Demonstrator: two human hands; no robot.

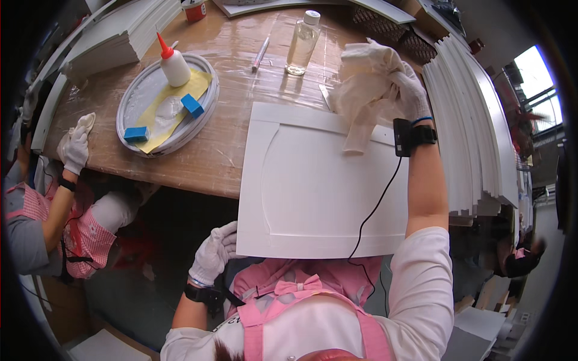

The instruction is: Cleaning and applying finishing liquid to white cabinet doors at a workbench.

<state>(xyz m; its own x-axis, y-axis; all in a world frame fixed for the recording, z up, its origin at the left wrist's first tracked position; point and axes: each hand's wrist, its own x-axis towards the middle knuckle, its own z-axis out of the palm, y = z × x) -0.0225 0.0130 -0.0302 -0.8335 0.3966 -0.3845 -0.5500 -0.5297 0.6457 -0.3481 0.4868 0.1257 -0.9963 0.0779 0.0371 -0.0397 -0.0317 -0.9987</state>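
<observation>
A white panel [337, 180] with a raised frame and a curved inner edge lies partly on the table and juts out toward my body. My left hand [212, 256], in a white knitted glove, grips its near left edge; the fingertips are partly hidden there. At the panel's far right corner, my gloved right hand [413, 90] is closed around a crumpled off-white cloth [367, 90]. One end of that cloth hangs down onto the panel's frame. A thin flat metallic piece [326, 96] sticks out beside the cloth.
A clear bottle [301, 45] and a pen [261, 54] are beyond the panel. On a round white lid [129, 102] stand a red-tipped glue bottle [174, 67] and blue blocks [192, 105]. Stacked white boards [463, 126] rise at right. At left, another person's gloved hand [76, 147] touches the table.
</observation>
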